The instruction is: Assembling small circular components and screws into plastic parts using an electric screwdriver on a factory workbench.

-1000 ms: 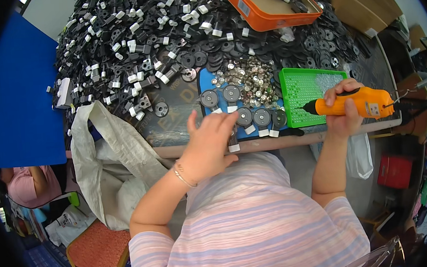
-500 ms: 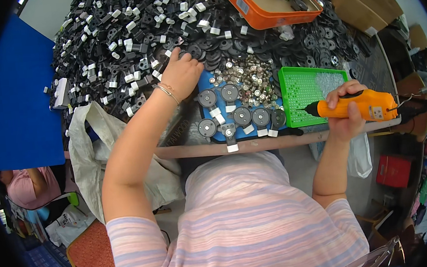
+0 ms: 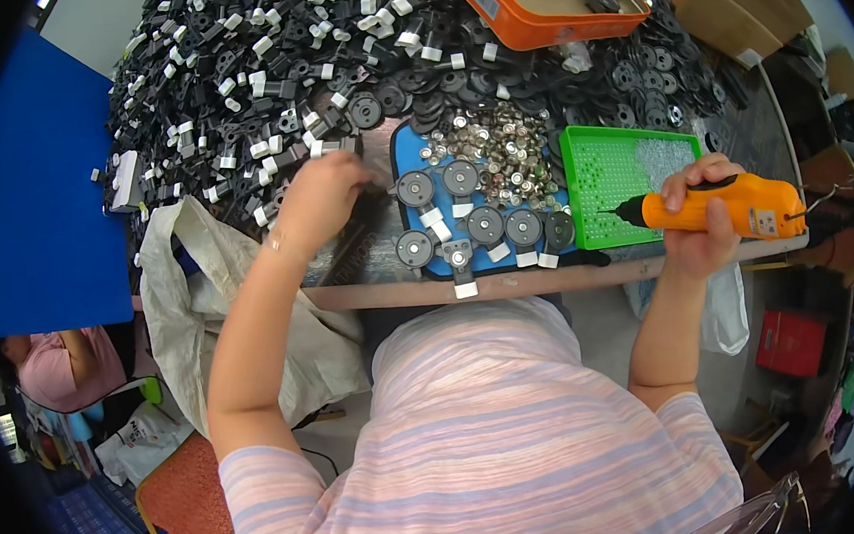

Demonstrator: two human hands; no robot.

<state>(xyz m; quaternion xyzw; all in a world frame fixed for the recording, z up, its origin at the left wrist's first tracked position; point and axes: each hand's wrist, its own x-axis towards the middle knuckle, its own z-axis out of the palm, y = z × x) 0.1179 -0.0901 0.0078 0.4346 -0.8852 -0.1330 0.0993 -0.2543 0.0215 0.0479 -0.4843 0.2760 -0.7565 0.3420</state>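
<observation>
My right hand (image 3: 702, 225) is wrapped round an orange electric screwdriver (image 3: 733, 205), its black tip pointing left over a green perforated tray (image 3: 581, 190). My left hand (image 3: 321, 200) hovers by the near edge of a heap of black parts with white ends (image 3: 263, 89). Motion blurs its fingers, which look curled, and whether they hold anything is unclear. Beside it, on a blue mat (image 3: 454, 233), several round black wheels with white-tipped stems (image 3: 485, 226) are laid out in front of a pile of small shiny metal pieces (image 3: 509, 155).
Black discs (image 3: 648, 79) lie heaped behind the green tray, which holds small silvery pieces. An orange box (image 3: 549, 31) and a cardboard box (image 3: 742, 1) stand at the back. A pale cloth bag (image 3: 184, 306) hangs at the table's front left. Another person (image 3: 69, 365) is at far left.
My left hand has drawn back from the black discs toward me and to the left, its fingers now curled in. The right hand keeps the screwdriver almost in place.
</observation>
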